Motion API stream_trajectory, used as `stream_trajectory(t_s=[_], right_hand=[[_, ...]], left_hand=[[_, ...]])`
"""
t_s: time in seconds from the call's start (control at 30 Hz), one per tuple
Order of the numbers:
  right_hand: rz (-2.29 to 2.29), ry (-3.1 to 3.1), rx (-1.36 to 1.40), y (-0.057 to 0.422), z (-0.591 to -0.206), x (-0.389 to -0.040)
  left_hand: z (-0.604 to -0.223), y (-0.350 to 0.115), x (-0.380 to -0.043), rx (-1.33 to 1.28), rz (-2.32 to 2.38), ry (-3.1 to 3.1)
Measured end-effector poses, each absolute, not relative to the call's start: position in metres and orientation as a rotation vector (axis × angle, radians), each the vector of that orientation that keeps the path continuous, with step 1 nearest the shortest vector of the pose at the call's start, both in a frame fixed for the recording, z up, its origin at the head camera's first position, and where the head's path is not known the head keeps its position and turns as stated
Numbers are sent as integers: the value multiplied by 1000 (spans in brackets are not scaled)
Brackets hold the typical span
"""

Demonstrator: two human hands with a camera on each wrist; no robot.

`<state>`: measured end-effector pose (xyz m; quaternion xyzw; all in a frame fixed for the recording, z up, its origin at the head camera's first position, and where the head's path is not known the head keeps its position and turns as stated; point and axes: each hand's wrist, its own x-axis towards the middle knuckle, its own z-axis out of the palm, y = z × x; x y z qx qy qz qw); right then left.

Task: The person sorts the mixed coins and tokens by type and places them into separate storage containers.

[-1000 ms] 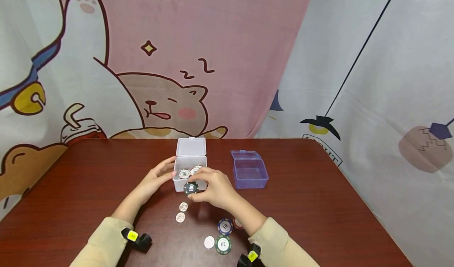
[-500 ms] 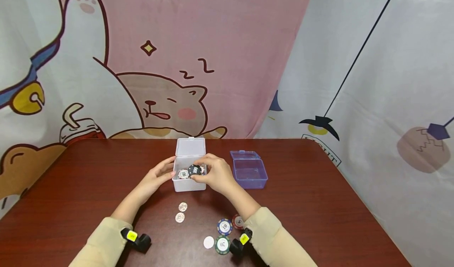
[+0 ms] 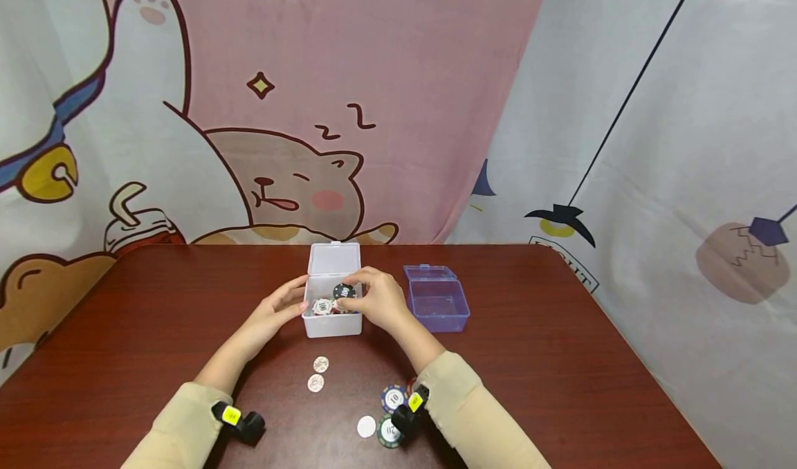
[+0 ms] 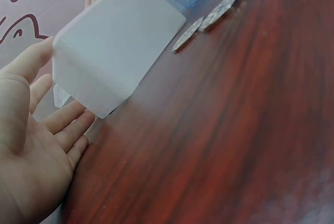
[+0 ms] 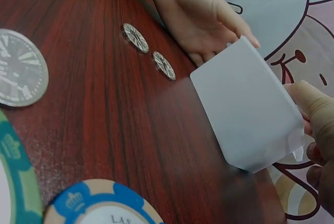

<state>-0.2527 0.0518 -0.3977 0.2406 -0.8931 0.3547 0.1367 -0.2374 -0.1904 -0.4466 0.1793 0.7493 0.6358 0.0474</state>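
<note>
A white plastic box [image 3: 333,325] stands on the table with its lid raised at the back, and poker chips [image 3: 322,307] lie inside it. My left hand [image 3: 274,313] touches its left side, thumb at the front rim and fingers loosely extended along the wall, as the left wrist view [image 4: 36,145] also shows. Reaching in over the right side, my right hand [image 3: 381,299] pinches a black poker chip [image 3: 344,290] marked 100 between thumb and fingers. In the right wrist view the box wall [image 5: 245,104] hides the chip and the fingertips.
To the right stands a blue translucent box [image 3: 438,313] with its lid up. Two silver coins [image 3: 318,373] lie in front of the white box. Nearer are a larger silver coin [image 3: 367,426], a blue chip [image 3: 394,398] and a green chip [image 3: 389,431], with a red chip mostly behind the right wrist.
My right hand has carried the black poker chip from in front of the white box up over its rim and into it. The left hand has stayed at the box's side.
</note>
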Motion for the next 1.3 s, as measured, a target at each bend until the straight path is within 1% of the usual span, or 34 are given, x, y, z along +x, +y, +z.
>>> stream_trajectory(t_s=[0.33, 0.73, 0.97, 1.3], right_hand=[[952, -2668, 673, 50, -399, -258], [970, -2732, 639, 50, -396, -257], [1025, -2685, 674, 53, -398, -254], [1206, -2549, 776, 65, -388, -240]], left_hand=[[-446, -191, -237, 549, 1937, 2280], [-445, -190, -237, 545, 1933, 2286], [-445, -190, -237, 548, 1937, 2279], [-446, -190, -237, 553, 1944, 2277]])
